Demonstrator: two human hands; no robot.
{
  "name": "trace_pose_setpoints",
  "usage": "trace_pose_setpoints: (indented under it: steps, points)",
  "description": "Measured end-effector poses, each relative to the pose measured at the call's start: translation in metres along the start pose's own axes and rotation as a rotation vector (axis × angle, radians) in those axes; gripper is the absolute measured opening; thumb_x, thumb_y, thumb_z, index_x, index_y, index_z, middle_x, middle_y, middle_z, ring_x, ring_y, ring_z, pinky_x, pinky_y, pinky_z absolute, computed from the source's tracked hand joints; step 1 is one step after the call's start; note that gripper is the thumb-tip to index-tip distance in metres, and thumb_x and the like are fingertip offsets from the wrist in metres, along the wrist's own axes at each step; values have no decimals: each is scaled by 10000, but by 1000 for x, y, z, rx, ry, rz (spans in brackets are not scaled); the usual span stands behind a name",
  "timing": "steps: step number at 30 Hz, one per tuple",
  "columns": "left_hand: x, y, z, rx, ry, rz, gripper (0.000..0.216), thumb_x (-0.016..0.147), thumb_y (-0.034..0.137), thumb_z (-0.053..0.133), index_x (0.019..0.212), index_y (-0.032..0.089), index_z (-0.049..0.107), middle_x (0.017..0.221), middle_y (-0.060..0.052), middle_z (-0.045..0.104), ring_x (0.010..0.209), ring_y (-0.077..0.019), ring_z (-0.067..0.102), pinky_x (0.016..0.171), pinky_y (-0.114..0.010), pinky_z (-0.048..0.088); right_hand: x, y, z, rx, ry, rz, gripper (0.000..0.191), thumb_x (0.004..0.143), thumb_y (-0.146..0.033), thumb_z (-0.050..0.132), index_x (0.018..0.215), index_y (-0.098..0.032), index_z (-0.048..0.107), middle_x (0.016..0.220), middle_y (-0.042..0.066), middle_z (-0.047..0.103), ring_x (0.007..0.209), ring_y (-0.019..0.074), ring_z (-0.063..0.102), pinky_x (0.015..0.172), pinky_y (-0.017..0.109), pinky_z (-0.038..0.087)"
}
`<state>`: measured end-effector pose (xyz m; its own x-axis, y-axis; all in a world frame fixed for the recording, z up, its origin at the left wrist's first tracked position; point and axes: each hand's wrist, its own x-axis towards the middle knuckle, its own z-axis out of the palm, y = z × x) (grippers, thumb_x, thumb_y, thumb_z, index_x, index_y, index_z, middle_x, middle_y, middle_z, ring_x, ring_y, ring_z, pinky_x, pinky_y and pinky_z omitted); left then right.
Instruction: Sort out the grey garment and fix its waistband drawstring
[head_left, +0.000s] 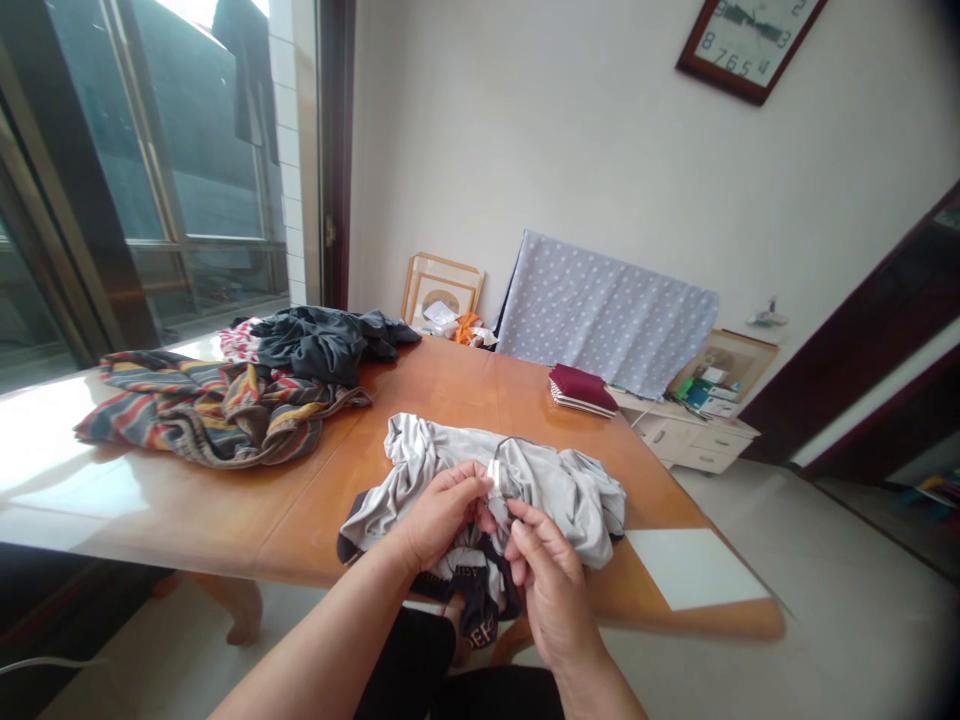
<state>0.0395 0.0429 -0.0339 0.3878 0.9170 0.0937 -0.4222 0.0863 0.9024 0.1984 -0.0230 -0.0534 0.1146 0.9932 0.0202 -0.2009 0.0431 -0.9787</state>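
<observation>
A light grey garment lies crumpled on the wooden table in front of me, with dark parts and pale lettering hanging over the near edge. At its collar sits a small white label. My left hand is closed, pinching the garment right by this label. Close beside it, the fingertips of my right hand are pressed together at the garment's edge. What exactly lies between the right fingers is partly hidden.
On the table's left lie a striped multicoloured garment and a dark garment. A folded maroon cloth is at the far right edge. A pale flat sheet lies at the near right corner. Behind stands a white drawer cabinet.
</observation>
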Motion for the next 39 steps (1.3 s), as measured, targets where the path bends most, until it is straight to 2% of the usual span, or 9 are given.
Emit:
trace_pose_setpoints:
  steps: [6, 14, 18, 23, 28, 39]
  points:
    - [-2, 2, 0, 42, -27, 4, 258, 902, 434, 636, 884, 176, 620, 653, -17, 668, 580, -120, 597, 612, -220, 429, 0, 1, 1, -14, 1, -27, 443, 854, -530, 700, 1171, -220, 691, 699, -17, 565, 564, 93, 412, 538, 229, 346]
    - [-10, 7, 9, 146, -33, 49, 338, 873, 486, 690, 803, 174, 580, 617, 8, 623, 549, -97, 534, 581, -213, 383, -2, 0, 2, -136, 0, -78, 428, 896, -543, 640, 1153, -204, 681, 715, -6, 584, 572, 100, 438, 546, 227, 360]
    - [-13, 5, 12, 207, -15, 90, 381, 882, 527, 668, 790, 174, 556, 603, 21, 577, 544, -91, 503, 563, -212, 362, -3, 2, 3, -179, -12, -123, 466, 893, -542, 644, 1215, -205, 653, 752, 5, 621, 574, 115, 467, 567, 249, 402]
    - [-19, 1, 18, 277, -8, 152, 390, 898, 550, 633, 834, 177, 539, 700, 31, 536, 574, -87, 501, 559, -214, 384, 1, 8, 6, -196, -49, -164, 599, 862, -557, 664, 1347, -217, 568, 776, 3, 661, 555, 134, 490, 552, 260, 412]
    - [-30, -2, 19, 390, 31, 224, 382, 905, 535, 622, 809, 181, 514, 699, 35, 517, 624, -97, 496, 587, -217, 390, -1, 10, 9, -319, -84, -164, 521, 874, -597, 592, 1197, -191, 646, 795, 28, 701, 552, 156, 521, 539, 279, 436]
    - [-52, 3, 22, 439, 204, 155, 414, 885, 563, 606, 738, 189, 505, 622, 36, 538, 556, -90, 442, 554, -226, 328, -5, 18, 7, -452, -62, -240, 530, 837, -642, 575, 1077, -184, 694, 831, 63, 736, 694, 226, 643, 627, 307, 496]
